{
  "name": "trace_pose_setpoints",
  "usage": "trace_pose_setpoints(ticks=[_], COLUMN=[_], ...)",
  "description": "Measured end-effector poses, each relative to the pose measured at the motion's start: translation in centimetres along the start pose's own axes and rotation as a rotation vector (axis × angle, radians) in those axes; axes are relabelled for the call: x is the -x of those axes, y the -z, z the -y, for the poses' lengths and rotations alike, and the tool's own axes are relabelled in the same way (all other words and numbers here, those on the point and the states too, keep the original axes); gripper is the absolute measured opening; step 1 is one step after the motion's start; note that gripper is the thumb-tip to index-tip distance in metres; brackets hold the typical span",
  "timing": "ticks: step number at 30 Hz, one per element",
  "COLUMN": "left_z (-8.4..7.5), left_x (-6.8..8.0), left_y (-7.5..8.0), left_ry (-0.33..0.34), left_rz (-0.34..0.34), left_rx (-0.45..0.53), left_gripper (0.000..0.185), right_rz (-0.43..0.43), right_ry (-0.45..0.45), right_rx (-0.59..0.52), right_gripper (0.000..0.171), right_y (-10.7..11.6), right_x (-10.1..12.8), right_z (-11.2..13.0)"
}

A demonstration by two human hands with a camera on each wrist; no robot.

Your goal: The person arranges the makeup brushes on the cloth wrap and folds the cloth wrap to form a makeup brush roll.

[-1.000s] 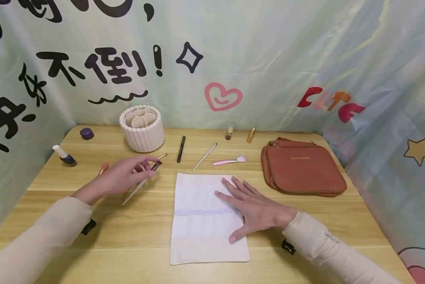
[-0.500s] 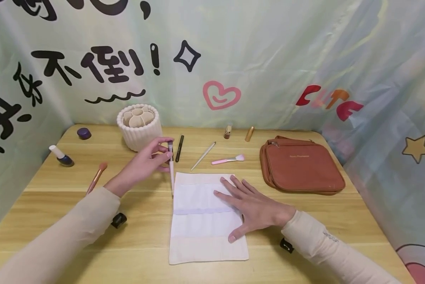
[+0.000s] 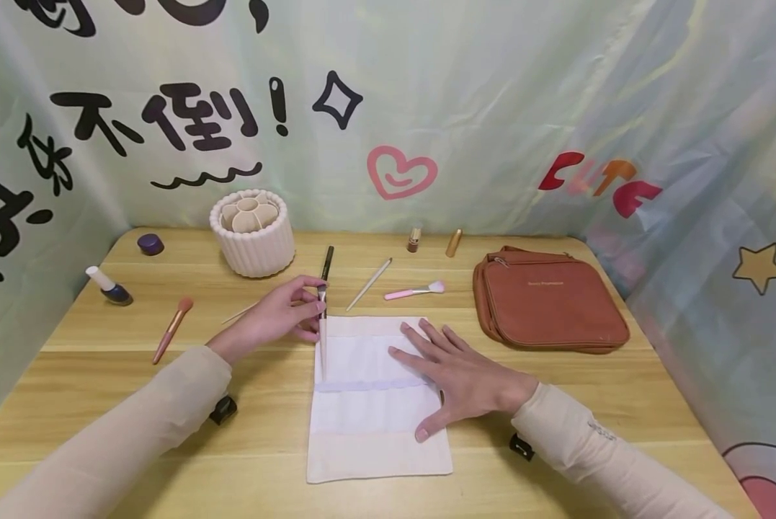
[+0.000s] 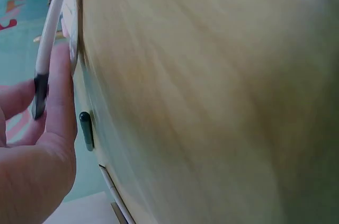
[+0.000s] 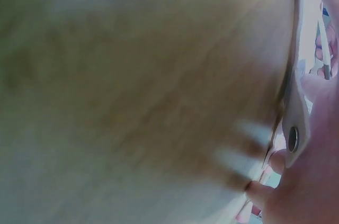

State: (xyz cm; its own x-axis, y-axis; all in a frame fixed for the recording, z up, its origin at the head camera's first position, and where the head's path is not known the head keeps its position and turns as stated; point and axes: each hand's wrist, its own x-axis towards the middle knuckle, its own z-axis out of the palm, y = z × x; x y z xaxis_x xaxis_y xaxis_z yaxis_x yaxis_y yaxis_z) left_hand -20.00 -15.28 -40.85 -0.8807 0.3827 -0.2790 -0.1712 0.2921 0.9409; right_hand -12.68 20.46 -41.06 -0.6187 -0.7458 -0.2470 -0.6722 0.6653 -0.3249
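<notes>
White-handled brush (image 3: 323, 339) stands pinched in the left hand (image 3: 277, 317), its tip at the cloth roll's (image 3: 375, 425) left edge. Right hand (image 3: 459, 375) lies flat, fingers straight, on the cloth on the worktop (image 3: 167, 432).

Cloth roll (image 3: 375, 418) mid-table — ribbed holder (image 3: 252, 233) behind-left, zip bag (image 3: 548, 299) right.

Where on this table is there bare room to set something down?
Bare wood lies right of the brown bag, along the near edge beside the white cloth, and left between the pink brush and the left hand. The back row is crowded.
</notes>
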Motion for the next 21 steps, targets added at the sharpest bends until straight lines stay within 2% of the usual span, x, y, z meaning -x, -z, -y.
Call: trace_pose_setpoints(ticks=[4, 12, 17, 21], left_z=[0.1, 0.8, 0.9, 0.9], left_x=[0.4, 0.8, 1.5, 2.1], left_y=[0.0, -0.3, -0.4, -0.6], left_ry=[0.011, -0.021, -0.042, -0.032], left_rz=[0.026, 0.087, 0.149, 0.189], left_rx=[-0.051, -0.169, -0.243, -0.300], left_gripper=[0.054, 0.051, 0.047, 0.041], right_rz=[-0.003, 0.003, 0.021, 0.017], right_ry=[-0.008, -0.014, -0.024, -0.018], right_rx=[0.015, 0.006, 0.005, 0.005], right_gripper=[0.127, 0.126, 0.127, 0.127], right_y=[0.1, 0.1, 0.2, 0.3], right_x=[-0.1, -0.4, -0.5, -0.5], right_z=[0.0, -0.2, -0.3, -0.3])
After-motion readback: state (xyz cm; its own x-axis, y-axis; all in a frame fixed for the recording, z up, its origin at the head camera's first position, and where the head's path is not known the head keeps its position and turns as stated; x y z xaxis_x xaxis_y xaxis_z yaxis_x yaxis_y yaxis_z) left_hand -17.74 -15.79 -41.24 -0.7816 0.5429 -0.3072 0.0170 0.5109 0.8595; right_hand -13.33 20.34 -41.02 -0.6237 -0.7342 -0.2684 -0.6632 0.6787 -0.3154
